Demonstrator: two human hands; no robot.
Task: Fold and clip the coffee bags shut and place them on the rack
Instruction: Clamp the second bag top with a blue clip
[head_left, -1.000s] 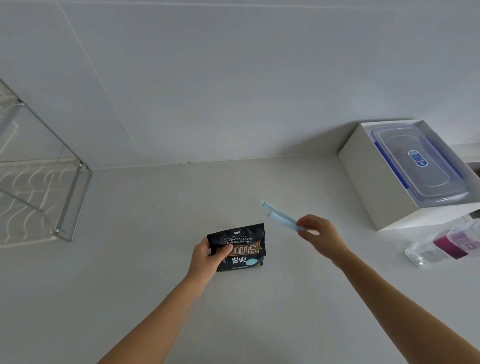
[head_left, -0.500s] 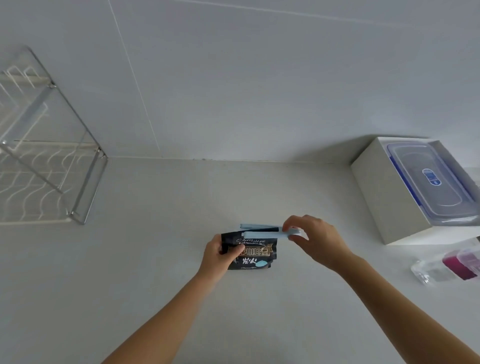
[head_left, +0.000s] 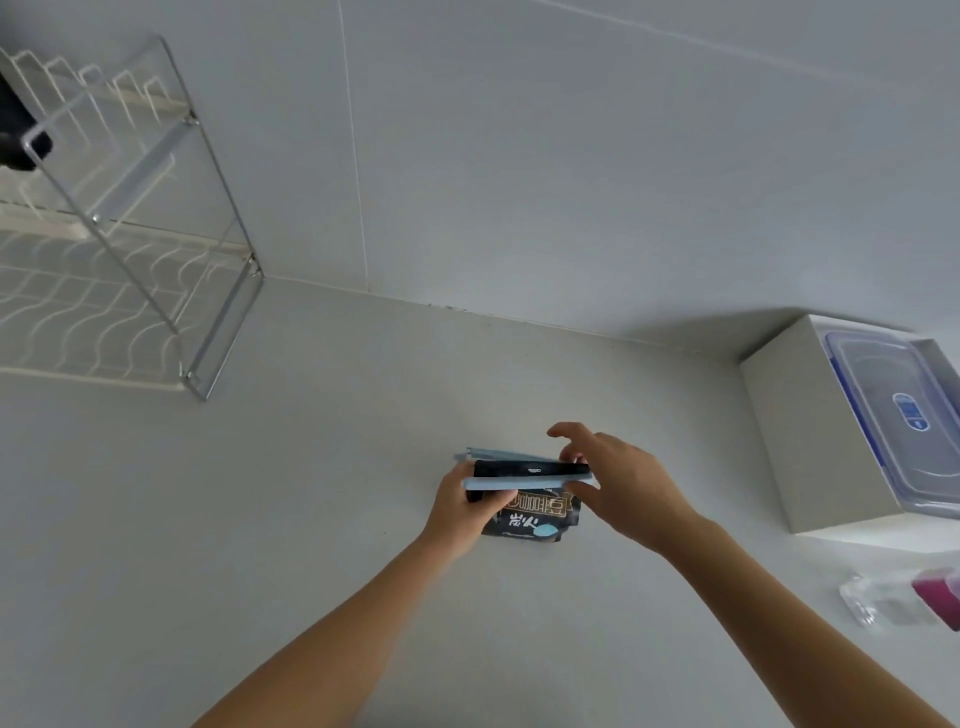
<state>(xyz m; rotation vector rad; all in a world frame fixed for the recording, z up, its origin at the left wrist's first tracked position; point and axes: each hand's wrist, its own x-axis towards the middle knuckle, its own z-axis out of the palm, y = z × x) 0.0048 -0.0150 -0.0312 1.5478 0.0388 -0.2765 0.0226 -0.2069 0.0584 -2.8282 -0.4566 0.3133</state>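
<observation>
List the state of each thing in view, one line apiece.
coffee bag, top folded over
clip, arms apart astride the fold, not closed
left hand, grips the coffee bag's left edge
right hand, pinches the clip's right end
container, lid on, inside white box

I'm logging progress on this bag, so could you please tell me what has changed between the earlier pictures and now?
The right hand carried the blue clip leftward from beside the coffee bag onto its folded top, where the clip's two arms now straddle the fold, not yet snapped shut. The left hand has kept its grip on the bag's left edge. The rack and the white box have not moved.
</observation>
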